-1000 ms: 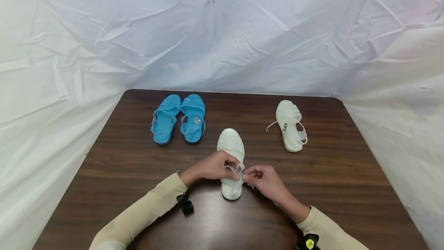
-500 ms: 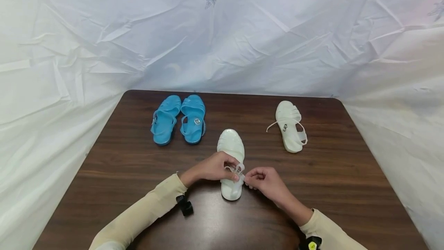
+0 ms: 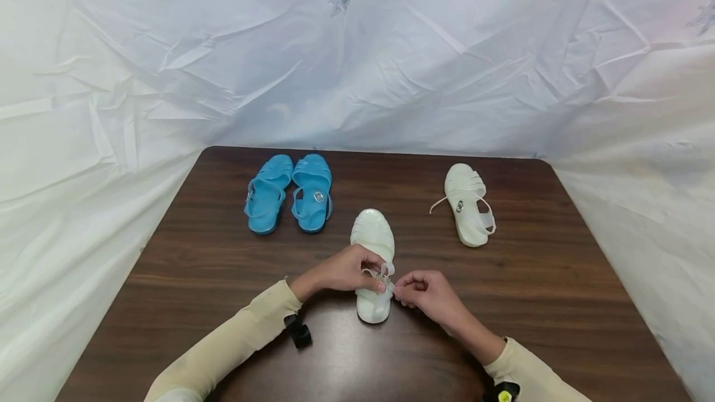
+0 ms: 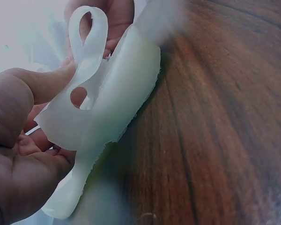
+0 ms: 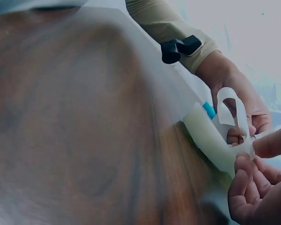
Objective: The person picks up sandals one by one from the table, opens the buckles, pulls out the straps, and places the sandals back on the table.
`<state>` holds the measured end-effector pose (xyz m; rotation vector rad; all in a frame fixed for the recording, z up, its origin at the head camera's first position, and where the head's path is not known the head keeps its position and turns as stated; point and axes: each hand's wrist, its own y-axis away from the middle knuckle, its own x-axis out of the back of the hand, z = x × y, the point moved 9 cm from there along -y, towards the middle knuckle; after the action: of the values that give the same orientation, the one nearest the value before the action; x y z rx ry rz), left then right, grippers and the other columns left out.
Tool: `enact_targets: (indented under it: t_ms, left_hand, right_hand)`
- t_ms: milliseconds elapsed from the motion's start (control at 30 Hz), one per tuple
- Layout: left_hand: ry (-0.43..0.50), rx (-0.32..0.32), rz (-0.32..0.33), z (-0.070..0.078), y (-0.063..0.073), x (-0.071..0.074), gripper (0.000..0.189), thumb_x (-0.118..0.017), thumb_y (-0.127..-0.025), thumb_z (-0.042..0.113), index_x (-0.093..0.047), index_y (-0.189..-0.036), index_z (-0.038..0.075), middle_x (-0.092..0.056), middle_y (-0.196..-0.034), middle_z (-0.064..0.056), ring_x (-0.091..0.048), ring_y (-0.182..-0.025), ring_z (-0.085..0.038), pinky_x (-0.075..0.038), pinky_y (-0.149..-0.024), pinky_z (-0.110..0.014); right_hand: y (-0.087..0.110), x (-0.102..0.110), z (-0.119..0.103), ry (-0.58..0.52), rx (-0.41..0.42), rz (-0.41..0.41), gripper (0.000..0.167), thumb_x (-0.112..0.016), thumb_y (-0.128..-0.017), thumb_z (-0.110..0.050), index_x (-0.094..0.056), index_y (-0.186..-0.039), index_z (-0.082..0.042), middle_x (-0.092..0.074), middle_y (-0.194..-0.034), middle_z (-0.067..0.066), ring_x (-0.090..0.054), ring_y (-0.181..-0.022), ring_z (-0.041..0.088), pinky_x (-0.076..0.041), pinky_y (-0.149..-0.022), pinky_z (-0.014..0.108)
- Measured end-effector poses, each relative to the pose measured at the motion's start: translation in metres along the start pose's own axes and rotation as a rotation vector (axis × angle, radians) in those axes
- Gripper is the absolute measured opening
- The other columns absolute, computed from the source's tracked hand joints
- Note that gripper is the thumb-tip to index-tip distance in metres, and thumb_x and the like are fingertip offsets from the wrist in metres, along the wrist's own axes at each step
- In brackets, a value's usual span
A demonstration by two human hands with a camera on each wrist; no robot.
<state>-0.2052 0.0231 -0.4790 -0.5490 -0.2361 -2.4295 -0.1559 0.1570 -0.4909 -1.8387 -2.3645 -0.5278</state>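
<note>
A white jelly sandal lies on the table in the middle of the head view, toe pointing away. My left hand reaches over it from the left and grips its ankle strap near the buckle between thumb and fingers. The strap stands up in a loop above the sandal's side in the left wrist view. On the right side of the sandal, my right hand pinches the strap's end between thumb and forefinger. The right wrist view shows the loop rising between both hands. Fingers partly hide the buckle.
A second white sandal lies at the back right, its thin strap loose to the left. Two blue sandals lie side by side at the back left. The dark wooden table ends before a white sheet.
My right hand has shifted slightly to the right and toward me with the strap end. The left hand keeps its grip. The sandals have stayed in place.
</note>
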Motion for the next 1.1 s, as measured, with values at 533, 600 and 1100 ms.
enact_targets:
  t_ms: [533,600,1100]
  left_hand:
    - [0.037,-0.023,-0.006,-0.0004,-0.0013,-0.0024,0.015,-0.083,-0.087,0.014,-0.076,-0.100,0.008,-0.069,-0.087,0.008,-0.065,-0.086,-0.003,-0.055,-0.081,-0.023]
    - [0.032,-0.022,-0.004,-0.0009,-0.0008,-0.0022,0.015,-0.083,-0.087,0.014,-0.077,-0.100,0.008,-0.070,-0.088,0.008,-0.065,-0.086,-0.002,-0.055,-0.082,-0.023]
    - [0.009,0.003,0.011,-0.0002,0.0003,-0.0013,0.014,-0.084,-0.086,0.016,-0.076,-0.097,0.011,-0.069,-0.085,0.009,-0.064,-0.084,-0.002,-0.055,-0.080,-0.023]
  right_hand:
    - [-0.0044,-0.0023,-0.0026,0.022,0.040,0.019,0.012,-0.075,-0.094,-0.010,-0.075,-0.098,0.001,-0.071,-0.082,0.008,-0.064,-0.072,0.015,-0.054,-0.063,0.027]
    - [-0.0029,-0.0024,-0.0022,0.009,0.036,0.009,0.014,-0.074,-0.094,-0.011,-0.074,-0.099,0.002,-0.072,-0.082,0.010,-0.065,-0.072,0.016,-0.055,-0.062,0.027]
    - [-0.0037,-0.0031,-0.0051,0.038,0.026,0.062,0.010,-0.076,-0.092,-0.008,-0.075,-0.096,0.001,-0.071,-0.079,0.005,-0.063,-0.070,0.012,-0.053,-0.061,0.025]
